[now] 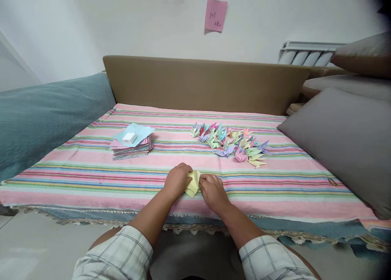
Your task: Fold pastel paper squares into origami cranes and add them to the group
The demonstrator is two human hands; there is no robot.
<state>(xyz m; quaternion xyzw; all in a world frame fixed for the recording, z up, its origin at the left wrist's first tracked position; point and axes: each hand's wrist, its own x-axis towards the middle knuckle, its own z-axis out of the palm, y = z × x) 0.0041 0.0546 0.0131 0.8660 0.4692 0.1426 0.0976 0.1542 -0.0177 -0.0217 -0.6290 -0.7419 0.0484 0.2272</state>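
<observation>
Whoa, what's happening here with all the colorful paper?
A person has a partly folded piece of yellow paper over a striped cloth. The left hand holds one side, and the right hand has its fingers at the other edge. Farther back to the right sit many folded paper birds. To the left is a paper stack with a small white object on top.

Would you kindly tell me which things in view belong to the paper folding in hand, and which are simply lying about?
Apparently part of the job:
yellow paper, in left hand and right hand
stack of coloured paper
folded paper cranes

Apparently unrelated:
grey cushion
pink note on the wall
</observation>
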